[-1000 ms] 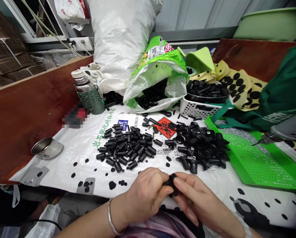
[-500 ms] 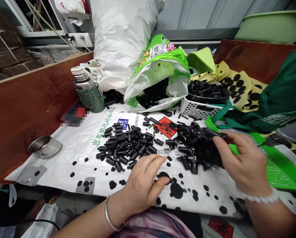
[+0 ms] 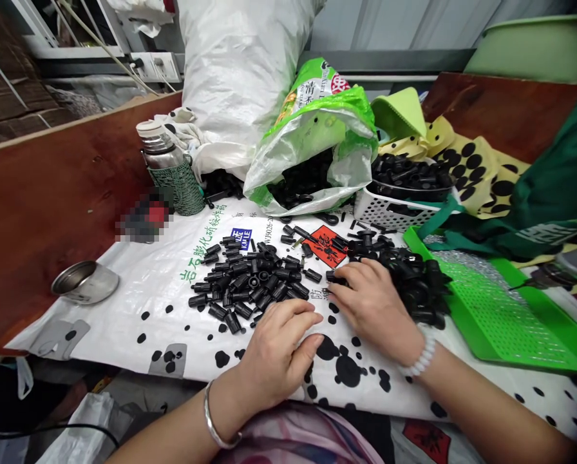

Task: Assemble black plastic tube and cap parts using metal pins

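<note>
"What do you have closest in?"

"A small black part (image 3: 330, 276) on the white sheet (image 3: 124, 328) over the bench, right by the fingertips of the right hand (image 3: 375, 309). I judge this step to be a reach among loose pieces. The fingers bend down and I can't see the thumb, so I can't tell whether they grip anything."

"And the left hand (image 3: 279, 354)?"

"Open and empty, fingers softly curled, thumb apart, just in front of the pile of black cylinders (image 3: 250, 283)."

"What does a pickup there call for?"

"A light fingertip pinch, I'd say. The heap of wider black parts (image 3: 418, 290) lies just beside the right hand, so a broad sweep could drag several along."

"Further out?"

"Right of that heap I see a green tray (image 3: 467, 335) holding silvery pieces, with a thin-tipped tool (image 3: 573, 265) over its far side. Behind are a white basket (image 3: 371, 209) and an open green-and-white bag (image 3: 341, 109). Off left, a flask (image 3: 175, 183) stands upright, and a metal cup (image 3: 100, 287) is nearer the edge."
</note>
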Demonstrator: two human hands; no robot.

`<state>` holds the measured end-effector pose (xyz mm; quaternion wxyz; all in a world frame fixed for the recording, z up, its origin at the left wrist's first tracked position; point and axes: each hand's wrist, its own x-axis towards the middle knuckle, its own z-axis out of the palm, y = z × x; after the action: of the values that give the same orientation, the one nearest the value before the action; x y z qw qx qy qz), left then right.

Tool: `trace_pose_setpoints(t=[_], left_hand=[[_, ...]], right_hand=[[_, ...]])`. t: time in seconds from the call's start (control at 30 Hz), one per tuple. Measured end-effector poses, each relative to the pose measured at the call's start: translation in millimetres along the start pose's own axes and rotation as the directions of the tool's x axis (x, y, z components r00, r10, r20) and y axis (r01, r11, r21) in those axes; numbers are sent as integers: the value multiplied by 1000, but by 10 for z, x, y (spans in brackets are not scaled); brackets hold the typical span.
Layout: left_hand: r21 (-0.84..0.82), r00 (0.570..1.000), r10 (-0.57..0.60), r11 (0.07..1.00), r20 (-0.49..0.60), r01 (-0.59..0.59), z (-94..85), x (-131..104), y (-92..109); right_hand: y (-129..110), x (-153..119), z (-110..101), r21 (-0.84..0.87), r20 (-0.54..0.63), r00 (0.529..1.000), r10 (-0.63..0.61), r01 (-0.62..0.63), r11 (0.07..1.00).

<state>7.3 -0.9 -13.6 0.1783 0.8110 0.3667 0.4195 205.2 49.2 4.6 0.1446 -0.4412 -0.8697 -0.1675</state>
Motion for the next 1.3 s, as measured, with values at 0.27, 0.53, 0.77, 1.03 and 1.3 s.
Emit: trace_pose_setpoints(t=[0.27,0.53,0.77,1.03,1.3], left_hand=[[0,999,-29,1000,-29,29,-171,-7,-36],[-94,996,-86,992,-37,82,-242,90,-57],[-276,960,-276,920,44,277,-75,278,47],[-602,819,-561,614,122,511,165,506,103],[-607,764,-639,575,85,548,198,520,90]], right_hand=[[-77,178,154,23,87,996,-18,16,1000],[59,156,57,388,-104,977,186,-132,912],[75,99,-67,921,293,869,399,-369,127],[-29,87,-217,899,415,882,225,-435,45],[-57,3,-155,839,142,966,217,-234,491]])
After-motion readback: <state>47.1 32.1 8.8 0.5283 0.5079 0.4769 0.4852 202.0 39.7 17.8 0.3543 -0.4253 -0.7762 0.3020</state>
